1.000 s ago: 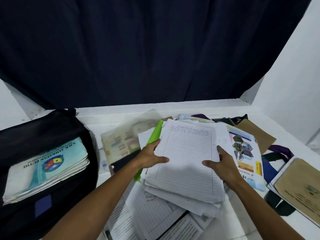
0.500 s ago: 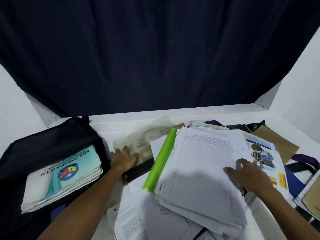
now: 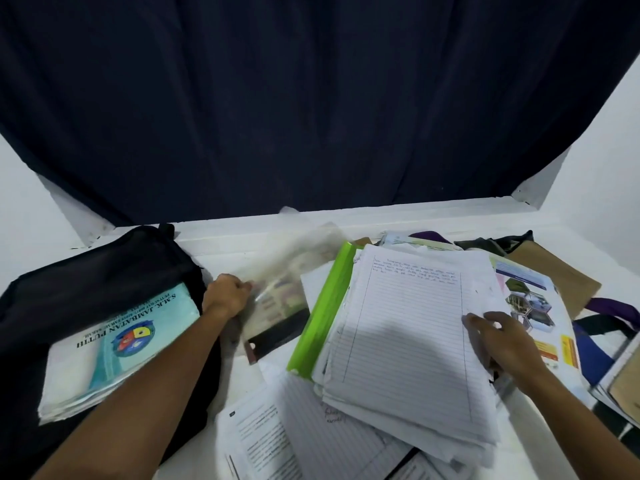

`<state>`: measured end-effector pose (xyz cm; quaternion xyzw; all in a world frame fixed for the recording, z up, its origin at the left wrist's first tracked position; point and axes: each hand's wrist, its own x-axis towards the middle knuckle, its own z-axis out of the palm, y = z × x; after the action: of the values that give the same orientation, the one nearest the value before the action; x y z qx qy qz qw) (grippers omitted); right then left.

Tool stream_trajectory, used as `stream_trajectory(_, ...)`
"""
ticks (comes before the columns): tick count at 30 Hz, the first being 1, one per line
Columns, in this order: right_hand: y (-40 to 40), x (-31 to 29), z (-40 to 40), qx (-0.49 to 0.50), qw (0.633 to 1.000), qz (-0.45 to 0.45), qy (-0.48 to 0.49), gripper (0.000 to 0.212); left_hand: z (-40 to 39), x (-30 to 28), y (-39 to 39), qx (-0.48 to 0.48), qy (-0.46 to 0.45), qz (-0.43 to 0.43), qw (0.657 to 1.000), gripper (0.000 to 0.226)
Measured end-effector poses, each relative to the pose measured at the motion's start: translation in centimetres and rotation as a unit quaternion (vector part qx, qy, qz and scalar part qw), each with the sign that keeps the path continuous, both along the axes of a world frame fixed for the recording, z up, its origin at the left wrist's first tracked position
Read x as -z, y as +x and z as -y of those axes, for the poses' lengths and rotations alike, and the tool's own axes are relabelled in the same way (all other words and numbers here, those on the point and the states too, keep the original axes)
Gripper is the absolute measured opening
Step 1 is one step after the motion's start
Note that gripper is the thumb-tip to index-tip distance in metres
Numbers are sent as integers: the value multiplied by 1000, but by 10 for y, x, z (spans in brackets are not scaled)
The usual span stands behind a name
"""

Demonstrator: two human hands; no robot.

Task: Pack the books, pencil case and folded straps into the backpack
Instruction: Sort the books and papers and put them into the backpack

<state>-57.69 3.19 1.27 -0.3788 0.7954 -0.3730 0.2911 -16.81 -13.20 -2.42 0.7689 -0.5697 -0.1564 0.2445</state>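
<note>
Backpack [image 3: 100, 271] with book inside; left hand [image 3: 227, 295] gripping plastic pouch [image 3: 280, 289], right hand [image 3: 498, 336] loose on papers [image 3: 408, 334]

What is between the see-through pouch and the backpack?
Nothing visible. The left hand grips the pouch right beside the backpack, with only bare table between. A book already lies in the backpack's opening, so the pouch may land on it.

Dim, soft overhead light – faint shadows, wide-angle bending at edges – motion blur mid-frame
</note>
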Motion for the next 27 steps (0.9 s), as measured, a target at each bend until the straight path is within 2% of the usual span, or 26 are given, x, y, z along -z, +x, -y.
stream_trajectory(2,-4,7,4,3,1000,8,6,65,5,-6,7,66,-4,-44,997,42)
stream_trajectory(5,-7,6,4,-9,1000,10,1,51,9,-31,9,142,-4,-138,980,16)
stream_trajectory(6,-10,8,6,-19,1000,6,-12,52,9,-44,5,162,-3,-162,973,14)
stream_trajectory(10,-11,10,4,-29,999,40,-21,56,-7,-105,-25,213,26,-278,936,58)
stream_trajectory(12,-12,9,2,-16,998,58,-27,55,-20,-127,-45,248,44,-346,904,64)
stream_trajectory(15,-13,9,0,-10,993,108,-48,54,-46,-142,-92,283,55,-404,868,65)
stream_trajectory(18,-14,4,0,23,983,178,-36,36,-70,-129,-150,323,87,-424,842,62)
stream_trajectory(21,-15,1,-1,63,968,240,-43,39,-85,-107,-190,369,130,-425,816,54)
stream_trajectory(22,-16,0,-3,70,965,249,-46,41,-86,-97,-197,362,103,-422,825,48)
stream_trajectory(23,-17,0,-5,70,963,254,-50,40,-84,-84,-200,348,50,-393,850,43)
stream_trajectory(25,-18,2,-7,57,964,253,-61,37,-73,-56,-193,317,-46,-223,921,41)
stream_trajectory(27,-18,7,-7,29,972,223,-75,38,-65,-30,-178,279,-29,-33,959,50)
